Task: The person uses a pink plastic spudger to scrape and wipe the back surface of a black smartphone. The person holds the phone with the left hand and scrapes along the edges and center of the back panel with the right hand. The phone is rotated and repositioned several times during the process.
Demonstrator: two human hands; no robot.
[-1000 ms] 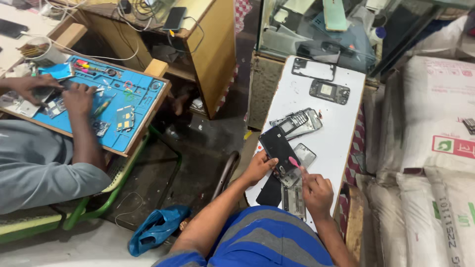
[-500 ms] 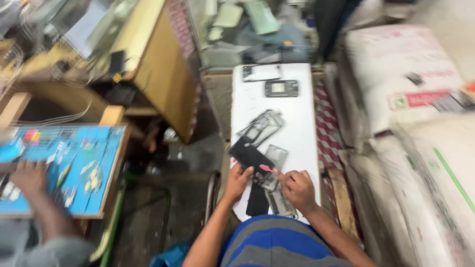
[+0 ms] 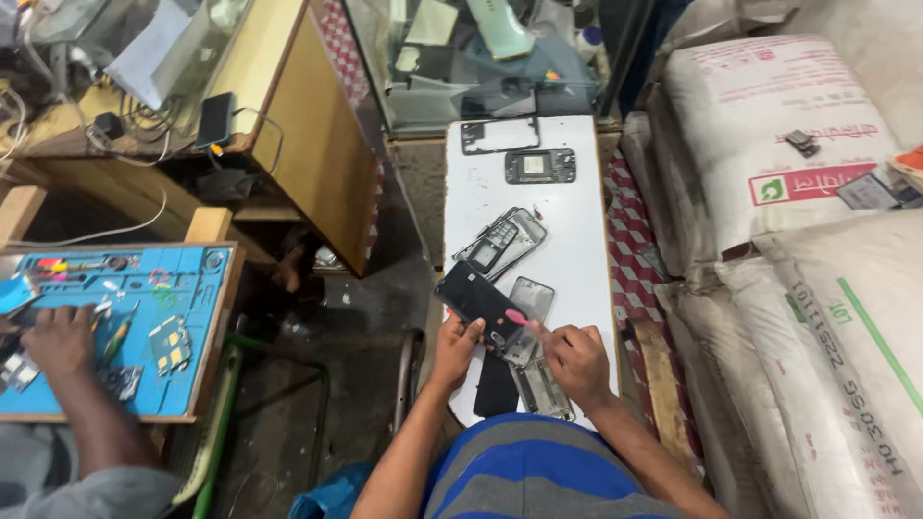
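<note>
Head view, lower centre: left hand grips the black slab phone; right hand pinches a pink pick, seemingly prying; steady sliding suits the seam.

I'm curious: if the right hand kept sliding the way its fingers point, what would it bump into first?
Probably the black phone. The right hand points up-left with a pink tool whose tip is already at it; the left hand steadies the phone.
</note>
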